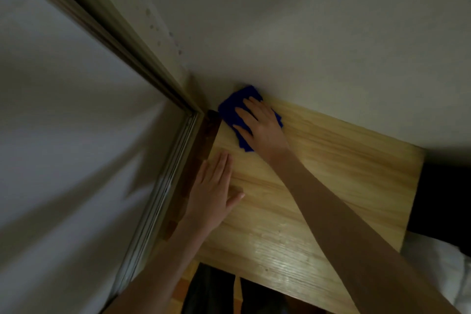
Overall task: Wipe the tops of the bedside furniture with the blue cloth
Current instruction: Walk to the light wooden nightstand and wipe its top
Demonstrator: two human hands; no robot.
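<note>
A light wooden bedside top [318, 173] fills the middle of the view, set against a pale wall. The blue cloth [230, 107] lies crumpled at its far left corner, close to the wall. My right hand [260, 125] presses flat on the cloth with straight, spread fingers and covers most of it. My left hand [214, 191] rests palm down on the wood near the left edge, fingers straight and together, holding nothing.
A metal sliding-door track and frame [163, 186] runs along the left of the furniture, with a white panel [63, 135] beyond it. A narrow dark wood strip [201, 150] lies between. White bedding [441, 267] and a dark gap [446, 199] sit at the right.
</note>
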